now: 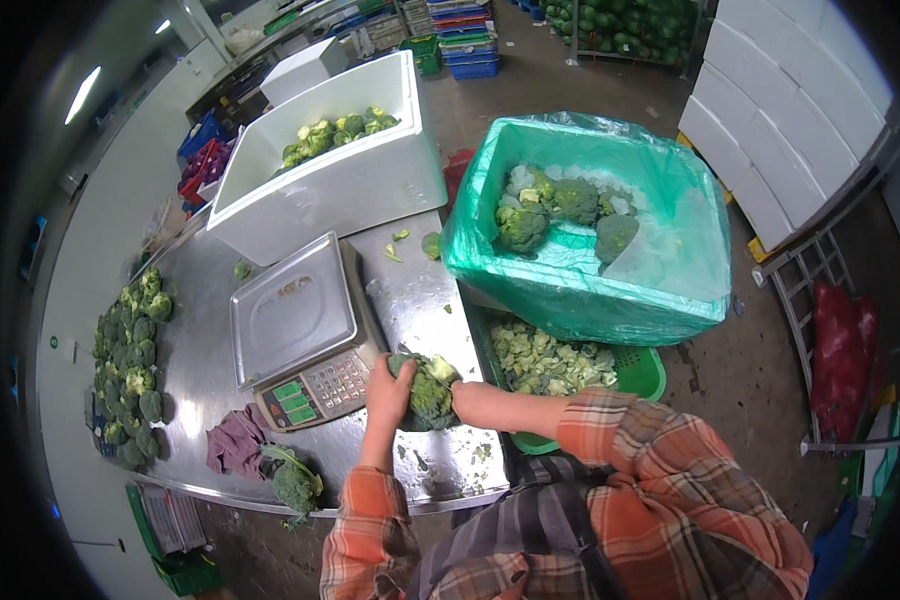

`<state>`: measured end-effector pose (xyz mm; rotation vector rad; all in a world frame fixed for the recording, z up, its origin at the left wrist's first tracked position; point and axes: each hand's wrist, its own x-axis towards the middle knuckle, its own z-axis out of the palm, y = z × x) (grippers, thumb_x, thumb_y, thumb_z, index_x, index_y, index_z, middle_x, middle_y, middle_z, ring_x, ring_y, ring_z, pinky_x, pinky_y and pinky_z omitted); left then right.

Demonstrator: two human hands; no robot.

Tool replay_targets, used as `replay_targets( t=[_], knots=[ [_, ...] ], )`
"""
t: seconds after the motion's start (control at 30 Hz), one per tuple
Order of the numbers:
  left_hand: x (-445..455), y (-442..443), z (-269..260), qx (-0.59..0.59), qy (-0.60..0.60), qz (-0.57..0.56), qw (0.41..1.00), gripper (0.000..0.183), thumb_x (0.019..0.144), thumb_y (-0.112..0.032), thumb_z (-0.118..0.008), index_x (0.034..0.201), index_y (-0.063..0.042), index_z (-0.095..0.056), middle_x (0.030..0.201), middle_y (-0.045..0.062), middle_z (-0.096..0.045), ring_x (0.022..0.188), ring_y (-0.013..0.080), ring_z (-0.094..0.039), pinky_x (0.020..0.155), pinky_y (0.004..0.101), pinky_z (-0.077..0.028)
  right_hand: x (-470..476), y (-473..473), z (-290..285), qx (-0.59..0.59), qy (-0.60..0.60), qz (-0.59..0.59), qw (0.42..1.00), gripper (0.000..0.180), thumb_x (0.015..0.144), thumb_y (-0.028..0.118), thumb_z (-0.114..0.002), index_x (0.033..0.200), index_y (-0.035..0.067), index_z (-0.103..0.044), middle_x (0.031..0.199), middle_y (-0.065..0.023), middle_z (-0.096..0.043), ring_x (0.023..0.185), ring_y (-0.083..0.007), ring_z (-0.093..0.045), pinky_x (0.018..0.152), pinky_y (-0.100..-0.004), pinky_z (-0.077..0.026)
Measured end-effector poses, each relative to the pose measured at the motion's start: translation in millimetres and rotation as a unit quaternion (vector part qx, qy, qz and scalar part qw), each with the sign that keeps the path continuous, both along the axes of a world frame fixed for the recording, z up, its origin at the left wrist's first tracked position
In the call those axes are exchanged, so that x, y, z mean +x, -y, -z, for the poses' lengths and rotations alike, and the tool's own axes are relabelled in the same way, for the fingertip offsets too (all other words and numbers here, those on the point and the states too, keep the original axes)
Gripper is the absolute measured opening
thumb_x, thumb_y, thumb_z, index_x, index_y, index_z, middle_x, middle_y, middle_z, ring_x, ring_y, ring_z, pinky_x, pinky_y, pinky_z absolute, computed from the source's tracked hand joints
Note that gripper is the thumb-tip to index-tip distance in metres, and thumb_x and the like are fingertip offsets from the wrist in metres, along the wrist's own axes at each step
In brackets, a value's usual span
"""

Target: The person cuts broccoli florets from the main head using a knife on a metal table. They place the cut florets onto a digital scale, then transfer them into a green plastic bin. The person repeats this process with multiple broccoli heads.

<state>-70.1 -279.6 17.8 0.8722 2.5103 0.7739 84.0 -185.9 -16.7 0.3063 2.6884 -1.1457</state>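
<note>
My left hand (390,391) grips a broccoli head (427,397) from its left side, above the front part of a steel table (217,330). On the broccoli's right, my right hand (474,403) is closed, with a thin blade-like edge just showing at its fingers; the tool's handle is hidden. The broccoli's pale cut stem points up between the hands. Left of my hands stands a digital scale (296,311) with a bare metal pan. Another broccoli head with leaves (294,484) lies at the table's front edge beside a purple cloth (236,442).
A white foam box (330,187) with broccoli stands behind the scale. To the right, a foam box lined with green plastic (585,300) holds broccoli and ice, above a green basket (649,375) of trimmings. Many broccoli heads (131,367) are piled on the table's left.
</note>
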Motion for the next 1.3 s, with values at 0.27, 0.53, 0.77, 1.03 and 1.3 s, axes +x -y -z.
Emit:
replay_targets(
  t=[0.27,0.53,0.77,1.03,1.3],
  knots=[
    [-0.3,15.2,-0.3,0.100,-0.073,0.082,0.989,0.048,0.081,-0.030,-0.060,0.113,0.004,-0.050,0.101,0.027,-0.057,0.095,0.0405,-0.054,0.086,0.0435,-0.041,5.2,-16.2,22.2,-0.008,-0.101,0.018,0.995,0.019,0.084,0.014,-0.045,0.087,-0.004,-0.048,0.066,-0.0225,-0.059,0.064,-0.0404,-0.059,0.059,-0.0492,-0.046],
    [34.3,65.0,13.5,0.188,-0.147,0.037,0.970,0.044,0.083,-0.022,-0.060,0.117,0.003,-0.048,0.106,0.024,-0.053,0.100,0.0380,-0.047,0.091,0.0426,-0.035,9.6,-1.5,-7.6,0.001,-0.040,-0.045,0.998,0.020,0.084,0.013,-0.046,0.091,-0.005,-0.050,0.075,-0.0228,-0.062,0.070,-0.0386,-0.061,0.062,-0.0454,-0.048],
    [25.4,29.7,-2.5,-0.044,0.009,-0.036,0.998,0.050,0.079,-0.047,-0.057,0.112,-0.009,-0.056,0.112,0.021,-0.052,0.105,0.0391,-0.048,0.091,0.0429,-0.038,27.0,19.5,-62.2,0.009,0.167,-0.098,0.981,0.019,0.080,0.007,-0.047,0.087,-0.011,-0.050,0.067,-0.0231,-0.059,0.059,-0.0305,-0.063,0.053,-0.0354,-0.051],
    [38.9,26.4,2.2,0.013,-0.100,0.009,0.995,0.041,0.077,-0.035,-0.062,0.103,-0.004,-0.056,0.102,0.017,-0.050,0.099,0.0362,-0.048,0.087,0.0423,-0.039,38.2,23.8,28.0,-0.067,-0.037,0.064,0.995,0.019,0.084,0.011,-0.045,0.090,-0.007,-0.047,0.070,-0.0249,-0.058,0.066,-0.0395,-0.059,0.059,-0.0458,-0.046],
    [35.4,75.1,13.0,0.197,-0.109,0.108,0.968,0.035,0.076,-0.016,-0.065,0.103,0.000,-0.052,0.100,0.017,-0.049,0.096,0.0338,-0.046,0.087,0.0404,-0.037,29.0,-21.1,7.6,-0.019,-0.058,-0.179,0.982,0.017,0.086,0.014,-0.044,0.087,-0.003,-0.046,0.071,-0.0223,-0.059,0.067,-0.0406,-0.058,0.059,-0.0483,-0.044]
  ],
)
